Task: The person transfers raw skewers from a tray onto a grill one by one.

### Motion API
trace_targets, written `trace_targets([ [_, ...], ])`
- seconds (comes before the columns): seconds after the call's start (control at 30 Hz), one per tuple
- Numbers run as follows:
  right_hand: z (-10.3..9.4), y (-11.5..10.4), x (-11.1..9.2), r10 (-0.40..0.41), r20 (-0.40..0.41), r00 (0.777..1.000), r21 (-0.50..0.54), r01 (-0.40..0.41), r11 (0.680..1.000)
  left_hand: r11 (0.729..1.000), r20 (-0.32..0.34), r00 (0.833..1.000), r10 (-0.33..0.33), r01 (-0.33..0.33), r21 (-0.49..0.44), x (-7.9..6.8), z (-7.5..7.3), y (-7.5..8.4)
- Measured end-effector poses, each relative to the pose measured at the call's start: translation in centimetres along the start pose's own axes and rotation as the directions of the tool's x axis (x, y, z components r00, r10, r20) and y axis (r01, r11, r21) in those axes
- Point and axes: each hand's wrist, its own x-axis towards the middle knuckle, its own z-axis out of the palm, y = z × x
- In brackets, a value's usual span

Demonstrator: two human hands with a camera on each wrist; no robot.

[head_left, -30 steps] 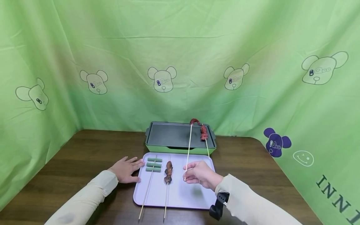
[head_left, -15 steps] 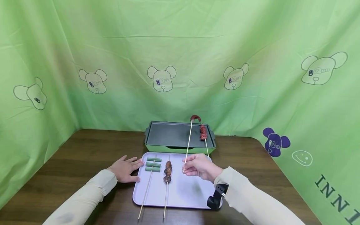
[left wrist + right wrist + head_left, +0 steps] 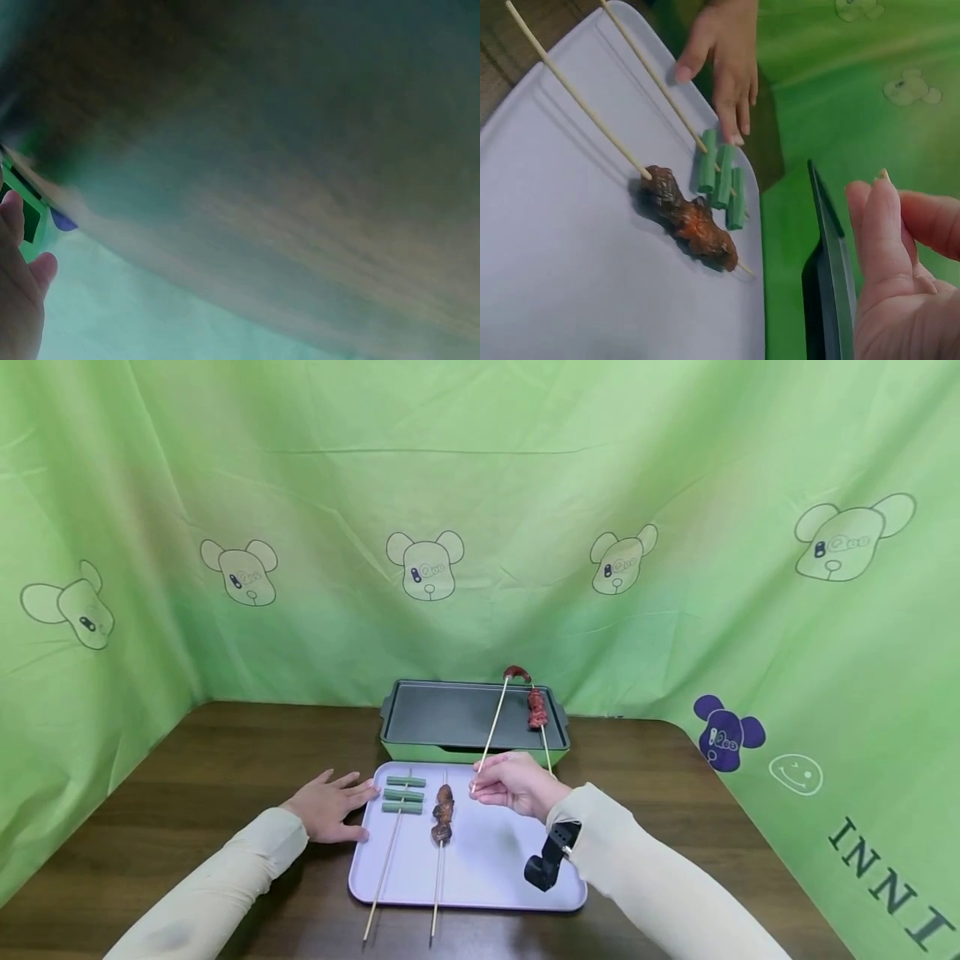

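Observation:
My right hand (image 3: 517, 785) pinches the bottom end of a wooden skewer (image 3: 492, 725) between thumb and fingers, above the tray. A curved, dark red-brown piece of food (image 3: 517, 673) is on the skewer's far tip, overlapping the grill's back edge. The stick's end peeks out between the fingertips in the right wrist view. My left hand (image 3: 327, 808) lies with fingers spread, fingertips at the left rim of the pale purple tray (image 3: 517, 868). On that tray rest a skewer of green vegetable pieces (image 3: 403, 795) and a skewer of browned meat (image 3: 442, 814).
Behind the tray stands a green tabletop grill with a dark flat plate (image 3: 450, 714). A red meat skewer (image 3: 537, 710) lies on its right side, stick toward the tray. A green printed curtain (image 3: 510, 618) hangs behind the wooden table (image 3: 645, 785).
My right hand has moved forward and slightly left with the skewer, which now leans more to the right at its top. The left hand stays at the tray's rim.

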Motion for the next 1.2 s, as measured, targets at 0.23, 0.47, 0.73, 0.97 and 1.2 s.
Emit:
trace_targets([
  [0.23,-0.6,-0.2,1.1,0.005,0.002,1.000,0.018,-0.005,1.000,1.000,-0.019,1.000,0.007,-0.006,0.015,-0.1,0.0,-0.1],
  [0.47,-1.0,0.7,1.8,0.029,-0.001,1.000,-0.037,-0.029,0.999,0.999,-0.020,1.000,-0.001,0.001,0.032,-0.2,0.0,-0.2],
  [0.73,-0.5,1.9,2.3,0.031,0.011,0.999,-0.020,-0.030,0.999,0.998,-0.038,0.999,0.025,-0.022,0.060,-0.2,0.2,-0.1],
  [0.97,-0.5,2.5,2.6,0.034,0.005,0.999,-0.027,-0.034,0.999,0.996,-0.035,0.999,0.032,-0.029,0.085,0.0,0.4,0.1],
  [1.2,-0.4,3.1,2.7,0.036,-0.004,0.999,-0.020,-0.036,0.999,0.997,-0.025,0.999,0.024,-0.022,0.079,-0.1,0.3,0.2],
])
